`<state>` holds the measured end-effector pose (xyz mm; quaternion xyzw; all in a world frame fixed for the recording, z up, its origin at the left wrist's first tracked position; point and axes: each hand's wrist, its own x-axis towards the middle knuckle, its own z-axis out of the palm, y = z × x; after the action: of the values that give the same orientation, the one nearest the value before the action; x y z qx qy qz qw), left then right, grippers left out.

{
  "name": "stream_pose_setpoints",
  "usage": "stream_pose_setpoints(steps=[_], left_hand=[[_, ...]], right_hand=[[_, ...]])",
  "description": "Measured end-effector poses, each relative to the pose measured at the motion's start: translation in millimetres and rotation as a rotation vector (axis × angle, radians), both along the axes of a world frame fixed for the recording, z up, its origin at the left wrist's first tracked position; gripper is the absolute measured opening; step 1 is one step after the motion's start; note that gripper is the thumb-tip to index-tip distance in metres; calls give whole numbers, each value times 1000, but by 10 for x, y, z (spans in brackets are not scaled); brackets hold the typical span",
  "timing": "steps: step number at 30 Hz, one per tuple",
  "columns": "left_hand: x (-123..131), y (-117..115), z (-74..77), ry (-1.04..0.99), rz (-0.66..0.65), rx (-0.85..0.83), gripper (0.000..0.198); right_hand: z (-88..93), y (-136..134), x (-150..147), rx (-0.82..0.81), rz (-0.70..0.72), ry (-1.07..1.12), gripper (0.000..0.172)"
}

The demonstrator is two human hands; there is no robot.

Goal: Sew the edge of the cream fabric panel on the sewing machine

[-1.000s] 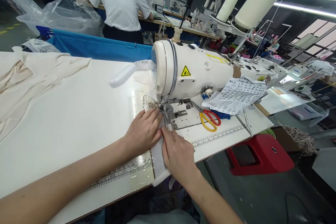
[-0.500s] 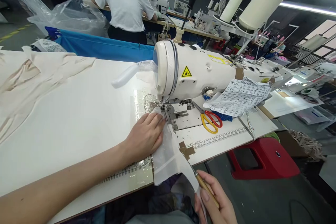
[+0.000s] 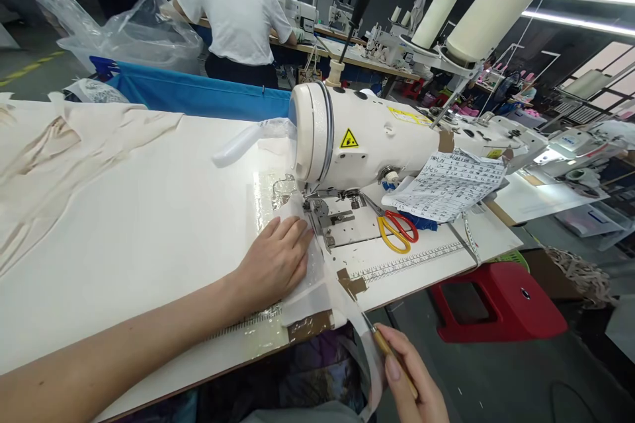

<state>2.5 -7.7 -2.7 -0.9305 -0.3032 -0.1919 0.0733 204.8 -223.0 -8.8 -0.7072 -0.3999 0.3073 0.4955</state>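
Observation:
My left hand (image 3: 278,258) lies on a thin white fabric piece (image 3: 310,297), just in front of the needle area of a white sewing machine (image 3: 367,139). Its fingers rest over the cloth, and the fingertips are partly hidden. In my right hand (image 3: 414,377), below the table's front edge, is an awl (image 3: 381,342) with a wooden handle and a thin metal shaft. The shaft points up toward the cloth. A narrow white strip (image 3: 373,370) hangs from the fabric over the edge, close to the right fingers.
Scissors (image 3: 397,231) with red and yellow handles lie on the machine bed, beside a handwritten sheet (image 3: 444,185). Cream cloth (image 3: 64,158) covers the table's left. A red stool (image 3: 501,304) stands at the right. Behind the blue cloth bin (image 3: 198,89), a person (image 3: 235,20) sits working.
The white fabric has moved in toward the machine under my left hand, baring more table edge. The strip, earlier between my right fingers, now hangs in a curve beside them.

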Motion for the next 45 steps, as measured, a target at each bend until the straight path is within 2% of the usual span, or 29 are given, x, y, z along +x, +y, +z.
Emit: stream_pose_setpoints(steps=[4, 8, 15, 27, 31, 35, 38, 45], left_hand=[[1, -10, 0, 5, 5, -18, 40], [-6, -9, -5, 6, 2, -21, 41], [-10, 1, -7, 0, -1, -18, 42], [-6, -8, 13, 0, 4, -71, 42], [-2, -19, -48, -33, 3, -39, 41], [5, 28, -176, -108, 3, 35, 39], [26, 89, -220, -134, 14, 47, 38], [100, 176, -39, 107, 93, 81, 36]], right_hand=[[14, 116, -68, 113, -42, 68, 38], [28, 198, -105, 102, -94, 185, 39], [-29, 355, 15, 182, 162, 120, 29], [20, 615, -162, 176, 195, 208, 34], [14, 715, -245, 177, 173, 211, 40], [-97, 838, -344, 191, 155, 231, 47], [-147, 930, -388, 203, 144, 176, 50], [-40, 1020, -355, 390, 249, 31, 38]])
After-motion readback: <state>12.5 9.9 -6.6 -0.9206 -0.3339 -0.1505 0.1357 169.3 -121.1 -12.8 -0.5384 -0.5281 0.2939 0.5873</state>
